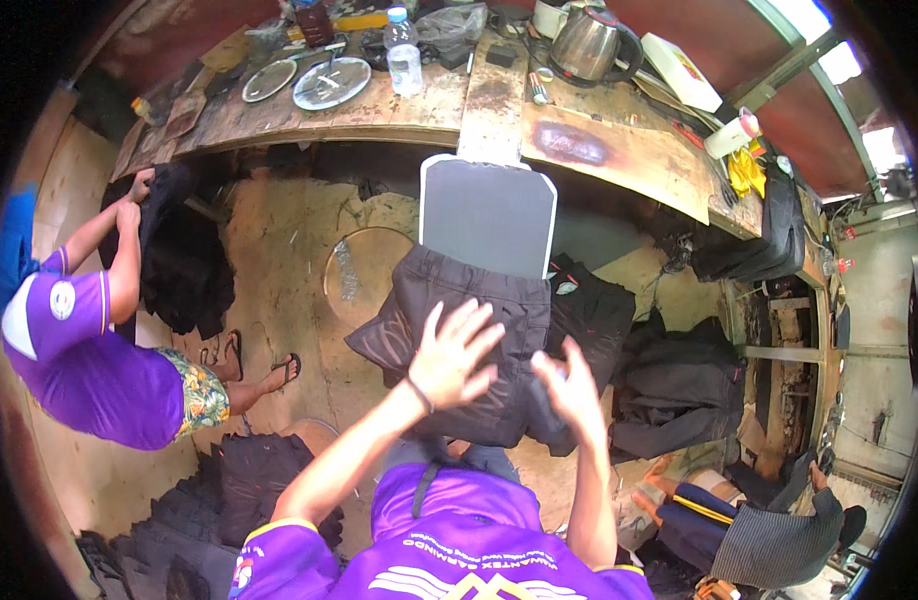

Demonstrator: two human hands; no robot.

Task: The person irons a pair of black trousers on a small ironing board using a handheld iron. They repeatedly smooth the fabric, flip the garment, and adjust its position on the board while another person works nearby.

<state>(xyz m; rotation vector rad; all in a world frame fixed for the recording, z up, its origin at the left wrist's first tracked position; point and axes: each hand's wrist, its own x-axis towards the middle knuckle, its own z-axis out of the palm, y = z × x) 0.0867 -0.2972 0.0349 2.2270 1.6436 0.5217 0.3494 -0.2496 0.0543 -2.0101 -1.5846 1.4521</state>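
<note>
Black trousers (484, 285) with a gathered elastic waistband are drawn partly over a flat grey board (487, 210) with a white edge, which juts out from the workbench. My left hand (454, 355) is spread over the front of the trousers, fingers apart and holding nothing. Whether its palm touches the cloth, I cannot tell. At the right side of the trousers is my right hand (571, 390), its thumb and fingers apart, close to the fabric. The trouser legs hang down toward me, partly hidden behind my hands.
Across the back runs a wooden workbench (419, 115) with a water bottle (403, 60), round lids (331, 84) and a steel kettle (584, 45). At left a person (99, 350) handles dark cloth; another (779, 535) sits lower right. Dark garments (679, 385) lie on both sides.
</note>
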